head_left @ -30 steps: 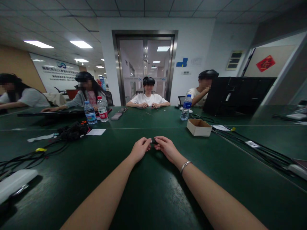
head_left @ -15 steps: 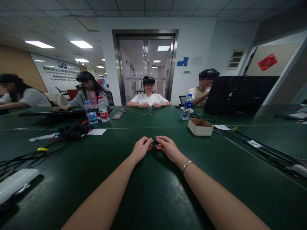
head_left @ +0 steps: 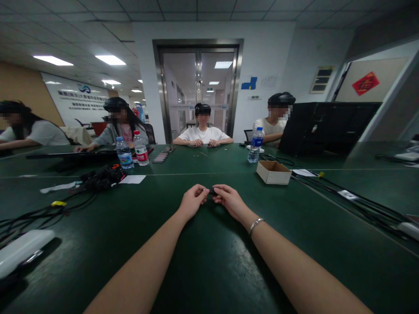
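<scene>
My left hand (head_left: 194, 201) and my right hand (head_left: 229, 201) meet fingertip to fingertip just above the green table (head_left: 209, 257). Between them is a small black object (head_left: 211, 191), too small and too covered by fingers to name. My right thumb and fingers pinch its right end. The left thumb and fingers close at its other end, and what lies inside that pinch is mostly hidden. A silver bracelet (head_left: 255, 226) circles my right wrist.
An open cardboard box (head_left: 273, 176) sits beyond my right hand, near a blue-labelled water bottle (head_left: 255, 146). Two bottles (head_left: 125, 155) and a tangle of black cables (head_left: 101, 178) are on the left. More cables (head_left: 347, 196) run along the right. Several people sit around the table.
My hands stay almost in place, fingertips shifting slightly. The silver tip seen earlier on the black object no longer shows clearly. At right, a co-worker's raised arm has lowered behind the monitor.
</scene>
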`<action>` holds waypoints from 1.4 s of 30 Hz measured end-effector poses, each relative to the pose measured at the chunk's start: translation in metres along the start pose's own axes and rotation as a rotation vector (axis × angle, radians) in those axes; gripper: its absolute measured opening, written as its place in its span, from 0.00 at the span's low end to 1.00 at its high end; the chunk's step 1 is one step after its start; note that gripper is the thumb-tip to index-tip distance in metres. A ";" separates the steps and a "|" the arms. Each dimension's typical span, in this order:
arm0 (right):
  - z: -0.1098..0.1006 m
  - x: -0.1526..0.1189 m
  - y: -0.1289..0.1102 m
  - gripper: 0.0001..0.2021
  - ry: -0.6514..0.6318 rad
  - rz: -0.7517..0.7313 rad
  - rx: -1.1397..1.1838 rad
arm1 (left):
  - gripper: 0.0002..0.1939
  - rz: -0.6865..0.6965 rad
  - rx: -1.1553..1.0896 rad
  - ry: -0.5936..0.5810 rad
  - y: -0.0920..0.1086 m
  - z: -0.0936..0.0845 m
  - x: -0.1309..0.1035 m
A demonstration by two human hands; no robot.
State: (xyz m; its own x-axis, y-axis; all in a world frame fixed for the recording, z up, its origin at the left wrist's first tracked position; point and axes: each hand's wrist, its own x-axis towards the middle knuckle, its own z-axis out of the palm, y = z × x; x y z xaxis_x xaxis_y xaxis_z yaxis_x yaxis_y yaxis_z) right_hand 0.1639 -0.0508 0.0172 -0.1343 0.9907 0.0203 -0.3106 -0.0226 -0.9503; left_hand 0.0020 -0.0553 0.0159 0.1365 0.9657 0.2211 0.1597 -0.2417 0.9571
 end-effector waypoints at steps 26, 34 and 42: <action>0.002 0.002 0.002 0.15 -0.035 -0.005 -0.105 | 0.16 0.044 -0.160 -0.020 0.006 -0.004 -0.001; 0.001 -0.003 -0.001 0.13 -0.081 -0.008 -0.071 | 0.16 -0.004 -0.127 -0.017 0.009 -0.005 -0.004; 0.000 -0.001 0.003 0.15 -0.152 -0.097 -0.213 | 0.18 -0.058 -0.031 0.053 0.002 -0.003 0.002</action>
State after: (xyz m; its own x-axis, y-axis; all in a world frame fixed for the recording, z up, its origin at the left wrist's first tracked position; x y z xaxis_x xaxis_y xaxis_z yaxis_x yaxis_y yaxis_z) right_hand 0.1627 -0.0519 0.0147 -0.2581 0.9550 0.1458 -0.1266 0.1162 -0.9851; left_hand -0.0004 -0.0538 0.0187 0.0757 0.9818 0.1743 0.1349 -0.1832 0.9738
